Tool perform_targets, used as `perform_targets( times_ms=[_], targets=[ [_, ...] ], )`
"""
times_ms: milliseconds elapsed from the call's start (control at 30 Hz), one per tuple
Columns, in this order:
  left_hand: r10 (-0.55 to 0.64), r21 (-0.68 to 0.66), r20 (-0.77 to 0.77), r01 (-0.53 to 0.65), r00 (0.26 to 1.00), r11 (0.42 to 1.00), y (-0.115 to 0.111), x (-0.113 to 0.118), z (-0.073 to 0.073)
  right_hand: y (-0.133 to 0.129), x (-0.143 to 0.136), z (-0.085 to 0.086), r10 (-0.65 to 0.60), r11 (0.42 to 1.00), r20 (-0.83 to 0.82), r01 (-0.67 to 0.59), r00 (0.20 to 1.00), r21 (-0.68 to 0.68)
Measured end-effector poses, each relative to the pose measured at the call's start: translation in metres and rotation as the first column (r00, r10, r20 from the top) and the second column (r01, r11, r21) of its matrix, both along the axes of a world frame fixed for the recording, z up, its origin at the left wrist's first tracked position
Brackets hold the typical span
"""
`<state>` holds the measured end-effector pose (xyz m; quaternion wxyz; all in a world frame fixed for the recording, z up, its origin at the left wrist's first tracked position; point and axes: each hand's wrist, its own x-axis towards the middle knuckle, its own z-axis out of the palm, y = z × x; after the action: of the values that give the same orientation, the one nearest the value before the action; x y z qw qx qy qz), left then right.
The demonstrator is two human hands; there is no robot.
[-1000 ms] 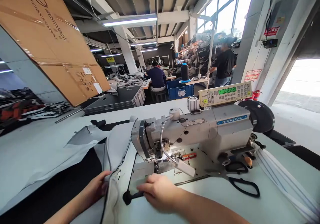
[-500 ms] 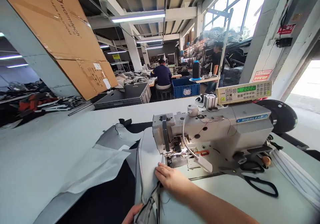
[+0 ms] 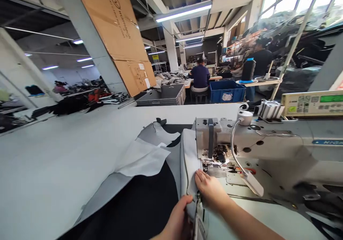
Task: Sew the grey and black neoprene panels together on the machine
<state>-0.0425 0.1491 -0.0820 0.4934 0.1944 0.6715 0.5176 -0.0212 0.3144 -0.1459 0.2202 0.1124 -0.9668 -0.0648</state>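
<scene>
A light grey fabric panel (image 3: 189,154) with a dark seam line runs along the left side of the sewing machine (image 3: 241,136), its right edge at the presser foot. My left hand (image 3: 178,215) grips the panel's near end, thumb on top and fingers hidden beneath. Just in front of the presser foot, my right hand (image 3: 210,188) has its fingers together and bent over the panel's right edge; its thumb is out of sight. Folded layers of the same work hang below between both hands. Black fabric (image 3: 139,200) and thin pale sheets (image 3: 144,158) lie to the left.
A small lamp (image 3: 253,183) on a bendy neck hangs beside the needle area. Blurred black scissors (image 3: 318,193) lie at the right. Beyond the white table (image 3: 107,143) stand a grey crate (image 3: 171,94), a blue crate (image 3: 226,91) and a seated person (image 3: 199,77).
The view has swung left, so the machine sits further right. My left hand has come forward and up along the panel, its thumb now on top. My right hand stays by the presser foot.
</scene>
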Motion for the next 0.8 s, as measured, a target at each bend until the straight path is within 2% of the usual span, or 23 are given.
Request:
perform_targets(
  times_ms=[67,133,167,233,300,333,400,500,600,700,800],
  targets=[
    [-0.177,-0.122,-0.108,0.163,0.978,0.979,-0.006,-0.002,0.024,0.002,0.005,-0.003,0.026,1.0,-0.001,-0.026,1.0,0.014],
    [-0.382,-0.248,-0.273,0.319,0.883,0.915,-0.018,-0.006,0.054,0.003,0.008,-0.006,0.053,0.998,0.002,-0.053,0.999,0.026],
    [-0.443,-0.29,-0.378,0.35,0.813,0.891,-0.023,-0.007,0.069,0.003,0.009,-0.007,0.059,0.998,0.004,-0.059,0.998,0.03],
    [-0.478,-0.3,-0.593,0.373,0.648,0.878,-0.025,-0.009,0.095,0.001,0.009,-0.008,0.051,0.998,0.005,-0.052,0.999,0.031],
    [-0.431,-0.225,-0.754,0.423,0.495,0.878,-0.014,-0.01,0.108,-0.001,0.009,-0.007,0.024,0.999,0.01,-0.025,1.0,0.026],
    [-0.395,-0.177,-0.797,0.45,0.456,0.875,-0.004,-0.012,0.107,-0.003,0.009,-0.006,0.012,1.0,0.016,-0.012,1.0,0.024],
    [-0.358,-0.169,-0.853,0.447,0.381,0.879,0.019,-0.023,0.095,-0.004,0.009,-0.001,-0.004,1.0,0.036,0.003,0.999,0.024],
    [-0.423,-0.371,-0.882,0.246,0.209,0.895,0.046,-0.046,0.061,-0.003,0.013,0.008,-0.009,1.0,0.07,0.008,0.997,0.026],
    [-0.517,-0.511,-0.853,0.09,0.074,0.855,0.051,-0.061,0.032,-0.002,0.024,0.015,0.007,1.0,0.113,-0.006,0.994,-0.01],
    [-0.546,-0.545,-0.837,0.035,0.038,0.838,0.044,-0.061,0.023,-0.001,0.039,0.019,0.051,0.995,0.167,-0.037,0.985,-0.087],
    [-0.57,-0.57,-0.819,0.02,0.062,0.822,0.046,-0.056,0.026,0.0,0.052,0.022,0.064,0.992,0.186,-0.042,0.98,-0.117]
  ],
)
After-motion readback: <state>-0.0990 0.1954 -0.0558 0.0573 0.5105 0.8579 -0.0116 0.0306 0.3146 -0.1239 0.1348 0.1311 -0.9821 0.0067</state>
